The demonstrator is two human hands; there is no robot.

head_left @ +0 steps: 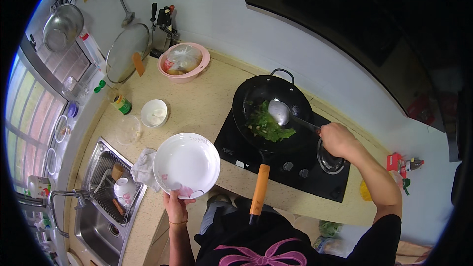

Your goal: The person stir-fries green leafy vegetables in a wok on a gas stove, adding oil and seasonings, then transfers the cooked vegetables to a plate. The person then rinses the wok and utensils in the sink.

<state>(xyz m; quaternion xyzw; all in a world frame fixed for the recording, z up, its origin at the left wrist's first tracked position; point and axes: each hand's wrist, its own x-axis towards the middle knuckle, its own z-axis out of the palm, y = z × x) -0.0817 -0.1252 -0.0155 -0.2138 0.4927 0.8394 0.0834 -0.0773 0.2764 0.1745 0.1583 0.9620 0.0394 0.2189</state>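
Observation:
My left hand (176, 207) grips the near rim of a white plate (188, 164) with pink floral marks, held over the counter's front edge. My right hand (337, 141) is closed round the handle of a metal wok spatula (279, 113). The spatula's head rests in a black wok (242, 99), against cooked green vegetables (269, 129). The wok sits on the black gas hob (288, 177), its wooden handle (260, 188) pointing towards me. Whether a flame burns under it cannot be seen.
Left of the hob are a white bowl (154, 113), a green-labelled bottle (121, 103), a clear dish (128, 130) and a cloth (145, 168). A pink basin (184, 77) stands near the wall. A steel sink (99, 240) with a dish rack lies lower left; a range hood (343, 26) overhangs the upper right.

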